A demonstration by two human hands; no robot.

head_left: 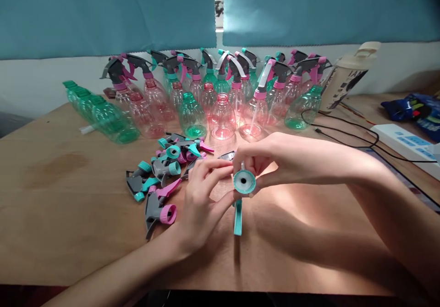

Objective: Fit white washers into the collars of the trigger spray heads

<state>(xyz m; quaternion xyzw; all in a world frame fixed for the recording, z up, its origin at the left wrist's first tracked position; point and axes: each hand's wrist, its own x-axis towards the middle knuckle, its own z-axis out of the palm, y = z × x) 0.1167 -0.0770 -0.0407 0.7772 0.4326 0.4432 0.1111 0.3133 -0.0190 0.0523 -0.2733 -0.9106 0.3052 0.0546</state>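
Observation:
A trigger spray head (238, 217) with a teal collar and teal trigger is up in front of me. Its collar opening faces me, showing a white inner disc with a dark hole, and its trigger points down. My right hand (270, 160) is closed around it from the right, thumb and fingers at the collar. From the left, my left hand (206, 201) pinches the same spray head with thumb and fingertips. The grey body is mostly hidden by my fingers. Left of my left hand lies a pile of loose spray heads (165, 167), grey with pink or teal parts.
Behind stand several clear pink bottles (222, 119) and green bottles (192, 117), some with spray heads fitted. At the right are a cream tumbler (347, 80), a black cable (343, 130), a white power strip (405, 142) and a blue packet (412, 110). The wooden table (85, 215) ends nearby.

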